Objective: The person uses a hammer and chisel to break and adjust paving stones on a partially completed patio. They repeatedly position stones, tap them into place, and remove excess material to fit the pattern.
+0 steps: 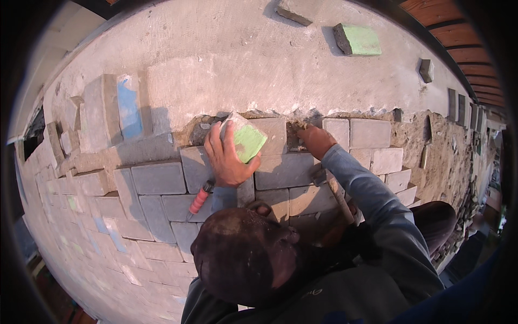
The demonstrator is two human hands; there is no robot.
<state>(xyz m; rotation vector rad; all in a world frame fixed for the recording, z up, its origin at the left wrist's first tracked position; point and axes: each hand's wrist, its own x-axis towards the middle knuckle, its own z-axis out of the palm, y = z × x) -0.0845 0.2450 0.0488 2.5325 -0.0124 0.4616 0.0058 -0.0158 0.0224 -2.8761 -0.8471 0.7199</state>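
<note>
My left hand point(229, 156) grips a block point(248, 140) with a green-painted face, just above the laid grey pavers point(159, 178) at the broken concrete edge. My right hand point(315, 137) has curled fingers down in a dirt-filled gap point(295, 129) between pavers; whatever they hold is too hidden to name. A red-handled pointed tool point(200, 199) lies below my left hand. Under my right forearm is a wooden-handled hammer point(337, 197), partly covered.
A concrete strip point(243, 65) runs above, with another green block point(360, 39) and small grey pieces point(294, 11) on it. Loose blocks point(97, 105) stand at left. Bare rubble-strewn dirt point(437, 156) extends to the right. A dark rounded shape point(243, 254) blocks the lower middle view.
</note>
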